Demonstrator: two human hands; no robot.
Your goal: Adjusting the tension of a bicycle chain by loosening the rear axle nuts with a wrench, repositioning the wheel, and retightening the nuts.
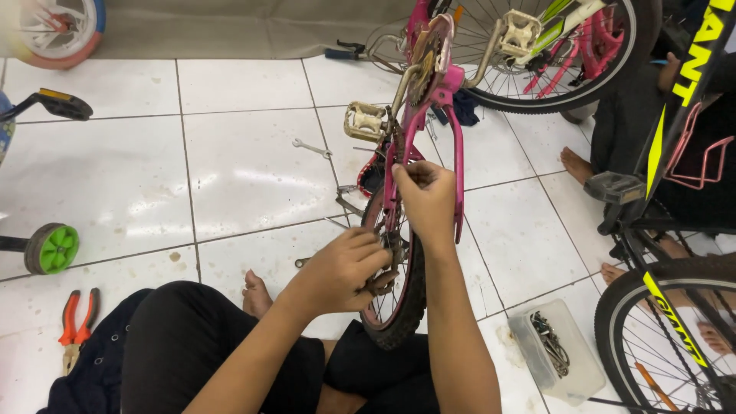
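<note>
sitting on the white tiled floor (245,176), the person has an upturned pink bicycle (429,107) between the knees, its rear wheel (399,307) nearest the body; the left hand (341,268) is curled shut at the wheel's hub, while the right hand (428,201) pinches closed on the pink frame stay above. open tile lies to the left, with a wrench (312,147) and orange pliers (77,322) well apart, while a clear parts box (556,353) and a black bicycle (675,230) crowd the right edge.
</note>
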